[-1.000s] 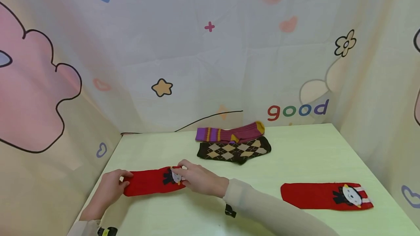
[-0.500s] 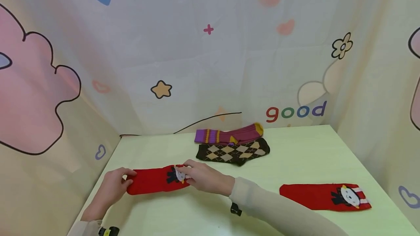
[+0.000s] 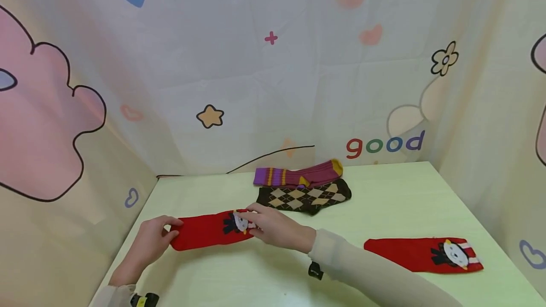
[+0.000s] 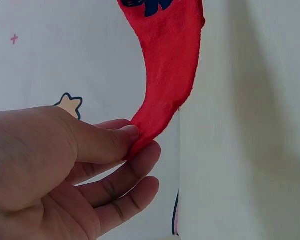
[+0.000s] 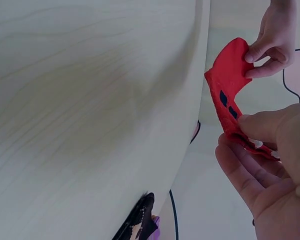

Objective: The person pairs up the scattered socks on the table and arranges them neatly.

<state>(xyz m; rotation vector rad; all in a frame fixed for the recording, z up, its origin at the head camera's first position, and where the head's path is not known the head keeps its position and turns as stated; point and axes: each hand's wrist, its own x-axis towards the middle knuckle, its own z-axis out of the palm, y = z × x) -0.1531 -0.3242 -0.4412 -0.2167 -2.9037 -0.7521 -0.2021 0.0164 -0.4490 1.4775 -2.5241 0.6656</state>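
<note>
A red sock [image 3: 202, 232] with a dark and white character near its cuff is held stretched between both hands, lifted off the table. The left hand [image 3: 149, 245] pinches its plain toe end; in the left wrist view the thumb and fingers of that hand [image 4: 75, 170] close on the tip of the red sock [image 4: 167, 60]. My right hand [image 3: 281, 228] grips the cuff end beside the character. In the right wrist view the sock [image 5: 230, 70] sags in a curve between the left hand [image 5: 277, 40] and the right hand [image 5: 270, 160].
A matching red sock [image 3: 401, 254] lies flat at the right of the pale table [image 3: 426, 203]. At the back, a purple sock with yellow parts [image 3: 315, 175] lies against a dark argyle sock [image 3: 298, 198]. A printed curtain [image 3: 256, 75] surrounds the table's back and sides.
Both hands have moved a little to the right and toward the back with the red sock between them. The other socks have stayed in place on the table.
</note>
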